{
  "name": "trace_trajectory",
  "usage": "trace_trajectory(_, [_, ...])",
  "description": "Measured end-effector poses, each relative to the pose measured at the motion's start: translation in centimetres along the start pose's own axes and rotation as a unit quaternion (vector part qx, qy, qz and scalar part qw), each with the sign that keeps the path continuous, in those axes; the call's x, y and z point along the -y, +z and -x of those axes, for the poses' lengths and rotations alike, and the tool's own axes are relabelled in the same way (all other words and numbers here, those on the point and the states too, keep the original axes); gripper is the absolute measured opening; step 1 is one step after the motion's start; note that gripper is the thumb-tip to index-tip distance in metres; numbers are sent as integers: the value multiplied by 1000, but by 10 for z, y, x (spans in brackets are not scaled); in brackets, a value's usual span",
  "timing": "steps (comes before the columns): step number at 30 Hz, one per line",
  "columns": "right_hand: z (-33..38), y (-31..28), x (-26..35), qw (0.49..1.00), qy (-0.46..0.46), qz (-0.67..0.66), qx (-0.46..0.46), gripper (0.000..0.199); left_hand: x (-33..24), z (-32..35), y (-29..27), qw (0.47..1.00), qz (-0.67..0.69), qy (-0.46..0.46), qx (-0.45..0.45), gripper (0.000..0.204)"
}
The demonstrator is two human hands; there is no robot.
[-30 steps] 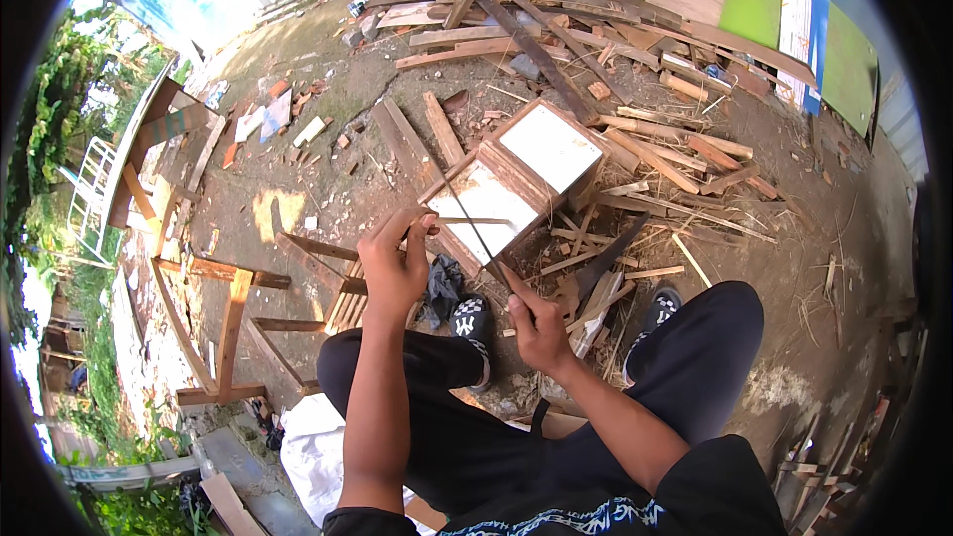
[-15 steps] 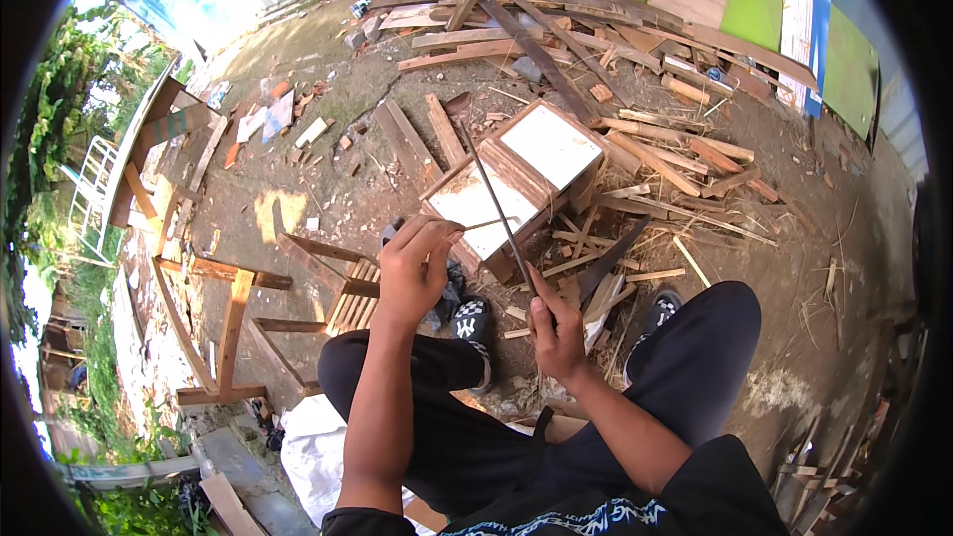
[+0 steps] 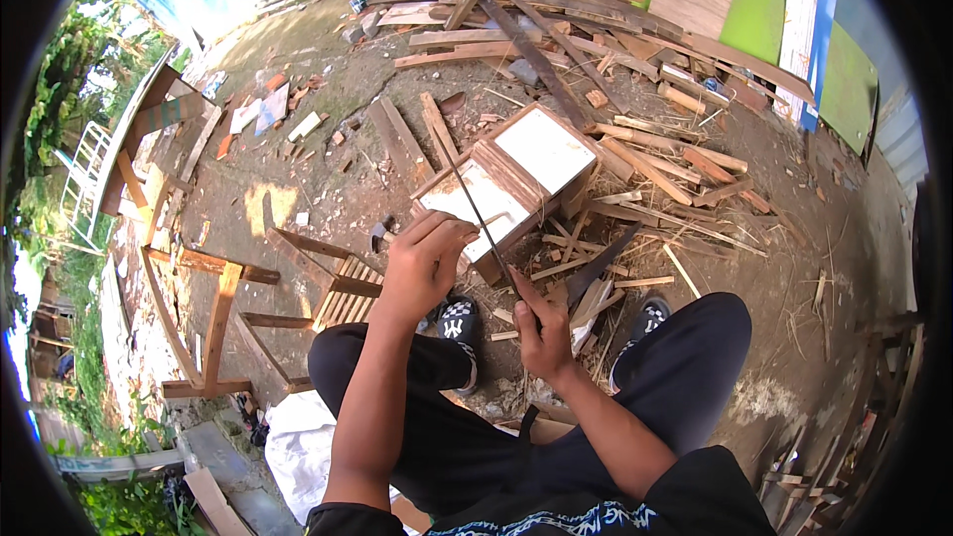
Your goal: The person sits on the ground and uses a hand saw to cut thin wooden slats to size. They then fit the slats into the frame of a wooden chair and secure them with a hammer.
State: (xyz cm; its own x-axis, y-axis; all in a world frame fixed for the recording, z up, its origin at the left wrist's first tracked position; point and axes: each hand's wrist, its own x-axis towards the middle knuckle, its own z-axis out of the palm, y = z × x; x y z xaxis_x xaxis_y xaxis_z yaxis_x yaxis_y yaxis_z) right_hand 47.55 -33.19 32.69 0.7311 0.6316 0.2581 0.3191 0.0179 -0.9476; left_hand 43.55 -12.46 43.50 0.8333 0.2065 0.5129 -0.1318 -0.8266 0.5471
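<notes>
My left hand (image 3: 429,263) is closed on a thin light stick (image 3: 494,219), pinched at the fingertips. In my right hand (image 3: 543,330) is a long, narrow dark bar (image 3: 475,201), held at its lower end and slanting up to the left; it may be a blade seen edge-on. Stick and bar cross in the picture; whether they touch I cannot tell. Below them stands a wooden box (image 3: 536,201) with two white panels on top. A hammer (image 3: 380,233) shows beside my left hand, its handle partly hidden behind the hand.
A small slatted wooden stool (image 3: 347,290) and a wooden frame (image 3: 223,323) stand at left. Scrap planks (image 3: 476,45) are piled at the back, split wood (image 3: 675,164) at right. A white sack (image 3: 303,447) lies by my left leg. Brick pieces (image 3: 276,82) litter the ground.
The view has shifted slightly. My right hand has moved a little left and down with the dark bar, its index finger now stretched along it. More of the hammer shows.
</notes>
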Motion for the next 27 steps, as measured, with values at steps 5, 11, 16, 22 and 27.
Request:
trace_trajectory(5, [-4, 4, -6, 1000, 12, 5, -3, 44, 9, 3, -1, 999, -15, -30, -17, 13])
trace_trajectory(11, [0, -1, -4, 994, 92, 57, 13, 45, 9, 3, 1, 1000, -10, -10, -22, 12])
trace_trajectory(16, [10, 2, -5, 1000, 8, 10, -6, 46, 8, 4, 0, 1000, 2, -8, -26, 11])
trace_trajectory(22, [8, 3, -26, 968, 247, -18, 31, 46, 10, 0, -1, 999, 2, -25, -22, 11])
trace_trajectory(27, [15, 7, -56, 988, 151, 32, -2, 45, 10, -2, 2, 998, -11, -45, -33, 9])
